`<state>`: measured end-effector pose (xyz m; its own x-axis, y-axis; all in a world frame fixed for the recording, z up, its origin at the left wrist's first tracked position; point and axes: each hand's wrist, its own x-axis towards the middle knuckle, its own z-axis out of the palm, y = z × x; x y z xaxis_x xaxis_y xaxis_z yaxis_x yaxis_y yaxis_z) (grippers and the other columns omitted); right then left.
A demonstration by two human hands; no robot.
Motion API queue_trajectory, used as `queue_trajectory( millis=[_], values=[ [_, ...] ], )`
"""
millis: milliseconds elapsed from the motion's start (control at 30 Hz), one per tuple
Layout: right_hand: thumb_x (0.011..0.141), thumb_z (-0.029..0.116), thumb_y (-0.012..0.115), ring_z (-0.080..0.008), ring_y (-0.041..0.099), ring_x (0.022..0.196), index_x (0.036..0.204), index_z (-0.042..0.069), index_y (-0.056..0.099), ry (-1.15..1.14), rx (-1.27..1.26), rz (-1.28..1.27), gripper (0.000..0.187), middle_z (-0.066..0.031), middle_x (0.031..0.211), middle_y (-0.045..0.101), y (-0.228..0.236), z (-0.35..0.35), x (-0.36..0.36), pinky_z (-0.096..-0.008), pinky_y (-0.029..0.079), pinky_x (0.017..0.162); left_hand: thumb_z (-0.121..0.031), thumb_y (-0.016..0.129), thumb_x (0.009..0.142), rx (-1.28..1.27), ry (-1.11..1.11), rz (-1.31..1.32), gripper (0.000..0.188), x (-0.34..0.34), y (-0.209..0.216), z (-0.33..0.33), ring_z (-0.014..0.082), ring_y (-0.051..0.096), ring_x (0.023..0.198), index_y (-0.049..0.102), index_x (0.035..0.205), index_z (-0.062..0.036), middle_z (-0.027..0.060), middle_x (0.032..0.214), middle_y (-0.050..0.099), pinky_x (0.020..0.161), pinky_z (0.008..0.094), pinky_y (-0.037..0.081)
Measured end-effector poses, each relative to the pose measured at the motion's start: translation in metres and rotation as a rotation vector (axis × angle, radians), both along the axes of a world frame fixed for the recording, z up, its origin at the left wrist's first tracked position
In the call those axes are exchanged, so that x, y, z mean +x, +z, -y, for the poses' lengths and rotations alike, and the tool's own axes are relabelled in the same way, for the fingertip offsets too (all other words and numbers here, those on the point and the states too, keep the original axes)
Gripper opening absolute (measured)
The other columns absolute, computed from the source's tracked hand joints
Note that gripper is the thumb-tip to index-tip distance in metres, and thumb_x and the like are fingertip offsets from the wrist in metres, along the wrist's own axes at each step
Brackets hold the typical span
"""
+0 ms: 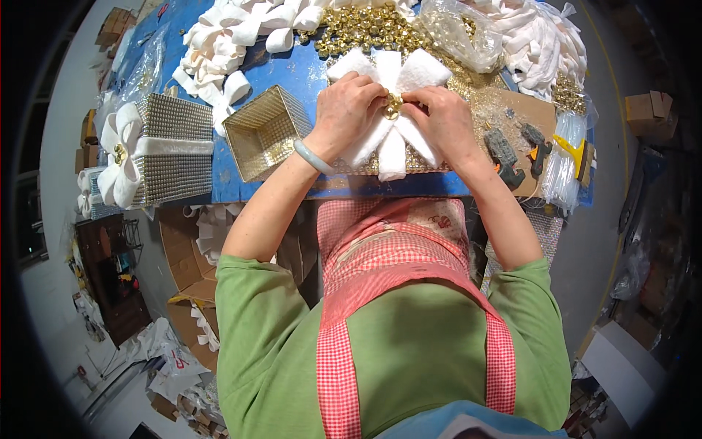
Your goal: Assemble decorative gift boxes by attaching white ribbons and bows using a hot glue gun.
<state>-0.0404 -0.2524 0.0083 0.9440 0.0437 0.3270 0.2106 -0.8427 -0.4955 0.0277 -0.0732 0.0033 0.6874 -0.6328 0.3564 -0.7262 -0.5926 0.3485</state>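
Observation:
A fluffy white bow (423,71) lies on a glittery box in front of me, its tails hanging toward the table's near edge. At the bow's middle sits a small cluster of gold jingle bells (393,107). My left hand (345,110) pinches the bells from the left, thumb and fingertips together. From the other side my right hand (443,121) grips them too, its fingers bent. A pale bangle (313,156) circles my left wrist. Just left of my left hand an open gold-beaded box (267,135) lies tilted with its hollow inside showing.
A silver-beaded box (175,146) with a white bow stands at the left. Loose gold bells (365,28) are heaped at the back, beside white ribbon bows (219,40) and a clear plastic bag (464,33). Glue guns (504,157) and clear glue sticks (564,164) lie at the right.

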Motion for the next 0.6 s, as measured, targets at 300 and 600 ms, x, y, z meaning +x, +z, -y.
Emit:
queue_trajectory(
  millis=[300,600],
  values=[
    [0.077,0.019,0.069,-0.0261,0.064,0.081,0.088,0.007,0.071,0.005,-0.007,0.007,0.016,-0.0092,0.085,0.068,-0.002,0.001,0.003,-0.0369,0.049,0.076,-0.034,0.073,0.073,0.050,-0.028,-0.170,0.029,-0.001,0.014,-0.005,0.0221,0.059,0.088,0.071,0.092,-0.0120,0.0028,0.087,0.064,0.073,0.0349,0.051],
    [0.078,0.018,0.068,-0.0264,0.065,0.082,0.090,0.007,0.070,0.038,-0.004,-0.018,0.017,-0.0098,0.087,0.068,-0.008,0.003,0.007,-0.0367,0.051,0.076,-0.034,0.076,0.070,0.001,-0.020,-0.150,0.032,-0.001,0.001,-0.002,0.0219,0.059,0.087,0.071,0.092,-0.0111,0.0030,0.088,0.064,0.073,0.0354,0.051]
  ],
)
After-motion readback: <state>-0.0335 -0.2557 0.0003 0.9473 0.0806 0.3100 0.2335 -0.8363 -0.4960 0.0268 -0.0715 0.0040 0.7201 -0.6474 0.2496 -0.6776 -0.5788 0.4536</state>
